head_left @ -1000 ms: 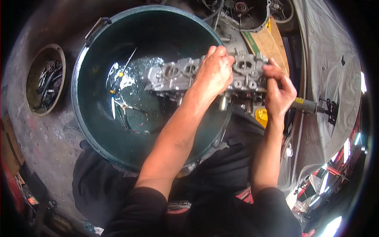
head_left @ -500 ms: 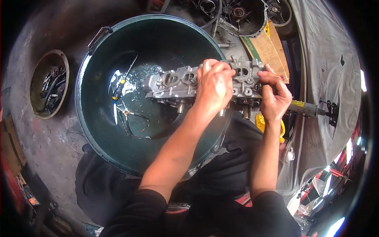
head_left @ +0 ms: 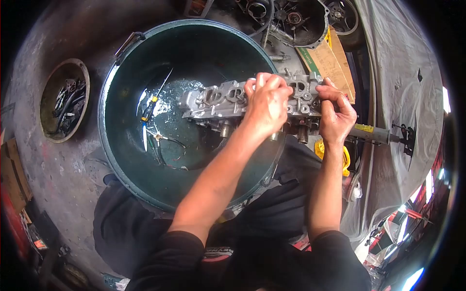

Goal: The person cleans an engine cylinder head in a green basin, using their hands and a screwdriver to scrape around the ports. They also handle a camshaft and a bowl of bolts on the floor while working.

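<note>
A grey metal cylinder head [head_left: 218, 101] lies across the right side of the green tub, with its row of ports facing up. Over its middle, my left hand [head_left: 266, 104] is closed, fingers bent down beside a port; the fingertips are hidden, so what they pinch does not show. My right hand [head_left: 336, 114] grips the head's right end, fingers curled and thumb bent against it. Inside the green tub [head_left: 145, 186] lie a screwdriver with a yellow and black handle [head_left: 149, 109] and pliers [head_left: 159, 138], near a shiny wet patch.
A round pan [head_left: 82, 109] of small metal parts sits on the floor at left. Engine housings [head_left: 296, 22] and cardboard [head_left: 330, 63] lie at the back right. A grey cover [head_left: 403, 58] hangs at right, near a yellow object [head_left: 346, 162] and a grey cylinder [head_left: 371, 133].
The view has shifted slightly, so the tub and pan appear a little further right. Both hands keep nearly the same places on the cylinder head, the left one turned slightly.
</note>
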`<state>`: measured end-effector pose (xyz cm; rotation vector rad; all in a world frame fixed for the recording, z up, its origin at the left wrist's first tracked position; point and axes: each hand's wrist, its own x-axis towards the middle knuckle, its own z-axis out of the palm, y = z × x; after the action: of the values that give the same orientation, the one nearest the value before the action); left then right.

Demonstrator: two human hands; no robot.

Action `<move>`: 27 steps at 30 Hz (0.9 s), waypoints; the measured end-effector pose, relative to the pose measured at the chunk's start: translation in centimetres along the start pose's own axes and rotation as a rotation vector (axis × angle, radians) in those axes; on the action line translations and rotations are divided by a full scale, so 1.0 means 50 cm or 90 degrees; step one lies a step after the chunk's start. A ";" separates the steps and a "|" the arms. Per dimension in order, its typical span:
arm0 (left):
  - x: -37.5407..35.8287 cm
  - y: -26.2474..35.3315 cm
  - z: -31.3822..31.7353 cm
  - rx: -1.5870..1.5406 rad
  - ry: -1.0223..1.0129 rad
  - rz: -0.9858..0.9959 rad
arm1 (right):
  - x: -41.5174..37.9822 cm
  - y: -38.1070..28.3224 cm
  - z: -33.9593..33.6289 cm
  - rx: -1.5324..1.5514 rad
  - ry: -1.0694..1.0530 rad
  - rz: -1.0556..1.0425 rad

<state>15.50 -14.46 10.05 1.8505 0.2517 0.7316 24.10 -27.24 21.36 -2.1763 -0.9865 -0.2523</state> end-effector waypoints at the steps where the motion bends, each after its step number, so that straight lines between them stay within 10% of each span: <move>1: 0.005 -0.003 -0.005 0.006 -0.007 -0.010 | -0.004 -0.001 -0.002 -0.008 0.003 0.010; 15: 0.025 0.012 -0.033 0.025 -0.039 0.063 | 0.003 0.010 0.001 -0.009 0.006 -0.007; 21: 0.037 -0.059 -0.062 0.140 0.257 -0.026 | 0.006 0.008 0.004 0.002 0.004 -0.015; 27: 0.039 -0.009 -0.003 -0.215 -0.022 0.079 | 0.014 0.021 0.007 0.026 -0.002 -0.035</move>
<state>17.04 -13.21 10.40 1.5645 -0.0108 0.7747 25.28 -27.06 20.85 -2.1154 -1.0454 -0.2532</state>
